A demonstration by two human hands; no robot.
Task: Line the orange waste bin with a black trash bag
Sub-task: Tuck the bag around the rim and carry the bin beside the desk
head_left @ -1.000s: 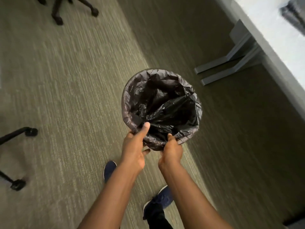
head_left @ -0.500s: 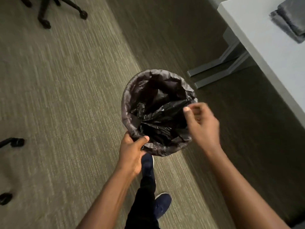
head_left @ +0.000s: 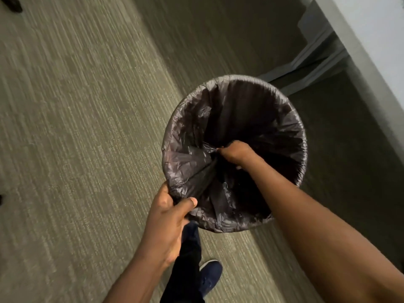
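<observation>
Floor: grey-green carpet [head_left: 76, 127], ribbed weave w/ fine pale streaks; darker band toward the desk side.
Desk: 1, white flat top [head_left: 376, 29] at upper right corner; pale grey metal legs [head_left: 314, 60] below it, angled bars on the carpet.
Bin: 1 round waste bin [head_left: 302, 136], held off the floor; its own colour can't be seen, outside fully wrapped by the bag.
Bag: 1 black trash bag [head_left: 229, 110], thin glossy plastic, crinkled, semi-sheer at the rim; folded over the rim all the way round, inside sagging in loose pleats.
Left hand: left hand [head_left: 168, 224] at the near rim, lower left of the bin; thumb over the top, fingers [head_left: 187, 204] clamped on bag + rim together.
Right hand: right hand [head_left: 237, 154] down inside the bin mouth, forearm crossing the near right rim; fingers closed tight on a bunched fold of bag toward the left inner wall, plastic drawn into taut creases from that pinch.
Hands apart: yes, one on the rim, one inside.
Person: 2 bare forearms, dark trouser leg [head_left: 188, 270], 1 navy shoe [head_left: 209, 276] w/ pale sole edge on the carpet below the bin.
Other: dark blurry object [head_left: 11, 3] at top left edge; can't tell what.
</observation>
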